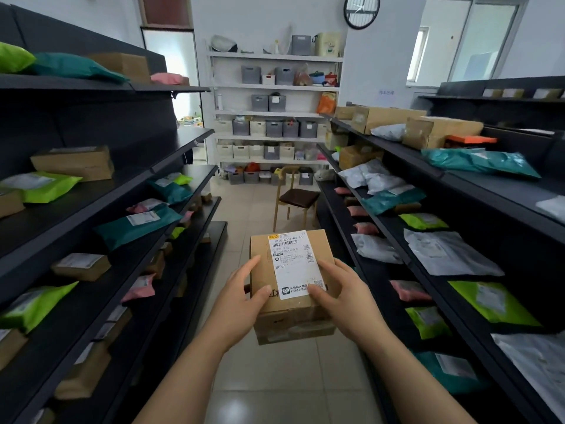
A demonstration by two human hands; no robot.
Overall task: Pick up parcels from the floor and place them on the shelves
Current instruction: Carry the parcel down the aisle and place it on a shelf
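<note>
One labelled box [290, 264], perhaps a second box [293, 328] beneath, left hand [241, 298] and right hand [342, 295], fingers [250, 266] curled on its sides

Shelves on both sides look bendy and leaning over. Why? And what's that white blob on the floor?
Head view: the wide-angle lens bows the black shelves near the edges, and parcels there look smeared; the label on the held box in the middle is sharp; the white blob is glare on the glossy floor, probably from a ceiling light; the window is washed out.
</note>
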